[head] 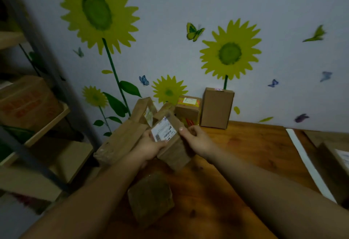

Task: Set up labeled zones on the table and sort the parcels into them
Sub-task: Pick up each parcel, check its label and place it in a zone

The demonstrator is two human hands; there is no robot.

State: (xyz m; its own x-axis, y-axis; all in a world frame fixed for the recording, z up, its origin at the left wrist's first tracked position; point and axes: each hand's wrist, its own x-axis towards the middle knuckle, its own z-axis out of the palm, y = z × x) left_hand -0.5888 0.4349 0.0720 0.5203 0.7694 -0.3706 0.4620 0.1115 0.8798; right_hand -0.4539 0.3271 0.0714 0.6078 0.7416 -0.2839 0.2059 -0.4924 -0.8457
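You hold a small brown cardboard parcel (174,150) with a white printed shipping label (164,132) on its upper face, lifted above the brown wooden table (245,155) near its back left corner. Your left hand (149,147) grips its left side, fingers curled onto the label's edge. Your right hand (198,140) clamps the right side, thumb pressed on the top face and fingers wrapped behind.

Below your left forearm, a squat brown parcel (151,199) lies on the table. A long flat cardboard parcel (122,136) leans just left of your hands. Behind them a small box with a yellow-taped top (188,112) stands beside a tall plain cardboard box (216,108), both against the sunflower-decal wall (230,53). A white strip (309,165) crosses the table at right, near another box (334,161). A metal shelf rack with cartons (28,102) stands far left.
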